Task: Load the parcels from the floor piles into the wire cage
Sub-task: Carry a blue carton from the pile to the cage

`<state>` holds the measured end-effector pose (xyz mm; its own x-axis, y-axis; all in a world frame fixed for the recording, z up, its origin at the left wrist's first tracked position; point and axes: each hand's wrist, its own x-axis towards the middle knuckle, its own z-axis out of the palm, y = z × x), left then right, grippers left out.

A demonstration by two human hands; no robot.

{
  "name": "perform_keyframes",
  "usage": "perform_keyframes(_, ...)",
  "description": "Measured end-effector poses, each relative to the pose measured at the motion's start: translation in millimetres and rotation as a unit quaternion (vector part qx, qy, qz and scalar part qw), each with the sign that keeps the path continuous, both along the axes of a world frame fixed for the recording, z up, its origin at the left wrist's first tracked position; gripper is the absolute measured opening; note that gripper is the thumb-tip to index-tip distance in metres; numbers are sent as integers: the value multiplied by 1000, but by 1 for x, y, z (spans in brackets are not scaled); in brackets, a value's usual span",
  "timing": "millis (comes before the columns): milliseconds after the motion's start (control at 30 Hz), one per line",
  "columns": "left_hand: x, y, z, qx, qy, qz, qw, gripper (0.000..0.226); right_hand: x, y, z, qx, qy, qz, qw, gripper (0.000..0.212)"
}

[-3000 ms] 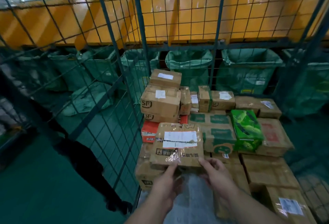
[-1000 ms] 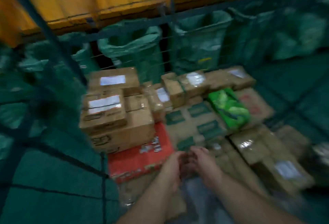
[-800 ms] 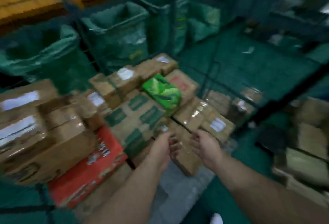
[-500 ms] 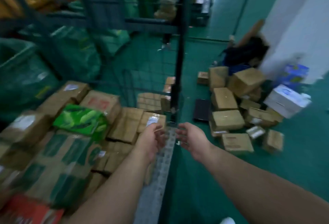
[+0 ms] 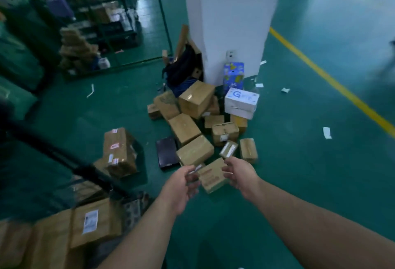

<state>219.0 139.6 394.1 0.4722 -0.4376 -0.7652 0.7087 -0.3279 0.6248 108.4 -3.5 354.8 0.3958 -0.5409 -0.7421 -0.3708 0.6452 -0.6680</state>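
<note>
- White pillar point(image 5: 233, 23): the landmark here, standing on the green floor.
- Wire cage point(image 5: 89, 170): well left of the pillar and nearer the person. Only its dark frame bar and a corner show, with loaded parcels point(image 5: 94, 224) behind the mesh.
- Floor pile point(image 5: 192, 132): heaped at the pillar's foot and spilling out from it toward the person. Many boxes are not yet loaded, so the task looks far from finished.
- Brown parcel point(image 5: 213, 178): at the pile's edge farthest from the pillar, lying on the floor.
- Left hand point(image 5: 181, 187) and right hand point(image 5: 241, 174): stretched out on either side of that parcel with fingers loosely curled. Both look empty, though blur hides the left fingertips.
- Step in hand, as I judge it: reaching for the next pick. The next move calls for clasping the parcel's two sides, lifting it, and swinging away from the pillar to the cage.
</note>
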Motion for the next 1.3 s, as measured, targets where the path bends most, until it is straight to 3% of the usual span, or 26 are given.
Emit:
perform_keyframes(200, 47, -83, -17, 29, -8, -64, 997, 17, 26, -65, -17, 11, 9, -49, 999, 29)
perform_keyframes(433, 98, -207, -38, 72, -11, -182, 981, 20, 32, -138, -5, -10, 14, -172, 985, 21)
perform_keyframes(800, 0, -411, -62, 55, -17, -335, 940, 22, -63, -268, -21, 6, 20, -316, 949, 21)
perform_keyframes(933, -55, -489, -63, 73, -20, -334, 940, 14, -117, -347, -29, 14, 29, -299, 954, 21)
perform_keyframes(1100, -92, -578, -35, 33, -23, -320, 947, 23, -160, -451, -18, -14, 30, -248, 968, 21)
perform_keyframes(1300, -71, -632, -19, 46, -25, -259, 964, 24, -139, -549, -8, -11, 5, -188, 982, 21)
